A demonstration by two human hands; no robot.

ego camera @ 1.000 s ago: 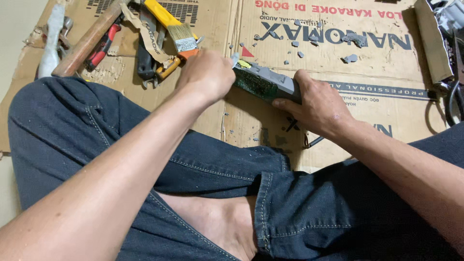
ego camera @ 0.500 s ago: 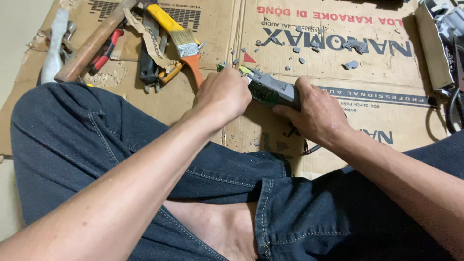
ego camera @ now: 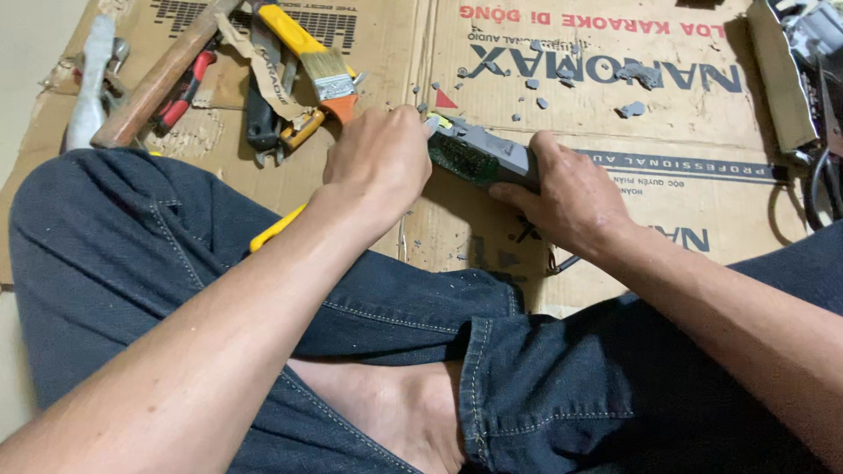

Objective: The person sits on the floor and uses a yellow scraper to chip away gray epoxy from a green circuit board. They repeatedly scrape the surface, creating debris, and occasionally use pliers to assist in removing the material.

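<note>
Both hands clamp grey device (ego camera: 492, 151): left hand (ego camera: 378, 162) fisted at end, right hand (ego camera: 571, 193) gripping body; flattened brown carton (ego camera: 615, 105) beneath, red-grey lettering

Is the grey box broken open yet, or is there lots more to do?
Partly. Grey chips already lie on the cardboard, and green circuit board shows. The right hand steadies the grey box while the left hand works its end. Most casing remains on.
</note>
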